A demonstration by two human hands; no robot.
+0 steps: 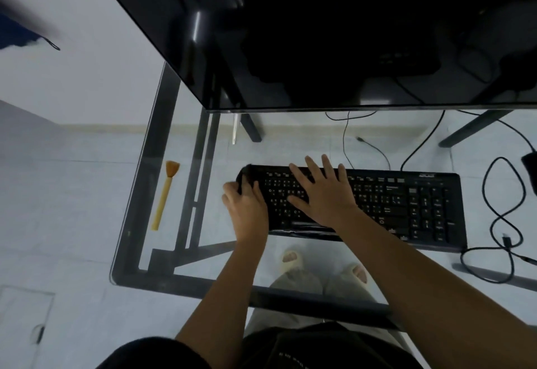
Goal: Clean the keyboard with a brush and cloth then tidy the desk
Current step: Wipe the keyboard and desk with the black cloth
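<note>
Desk: a see-through glass top (130,252) on a dark frame. You can see the pale floor right through it.
Floor: light tiles. The person's feet in pale slippers (292,259) show under the glass, at about 6 o'clock from the keyboard.
Left hand (247,209): curled over the left end of the keyboard, at 9 o'clock on it. The fingers are wrapped around something dark there. It may be the cloth, but I cannot tell for sure.
Right hand (325,194): flat and spread wide, palm down, pressing on the left half of the keys. It grips nothing.
Keyboard (406,206): black, lying flat on the glass in the middle of the desk.
Brush (164,197): yellow handle with orange bristles, lying by itself on the glass at 9 o'clock from the keyboard, well apart from both hands.
Cables (499,223): black loops at 3 o'clock from the keyboard.
Monitor (319,34): big, dark and switched off, at 12 o'clock beyond the keyboard.
</note>
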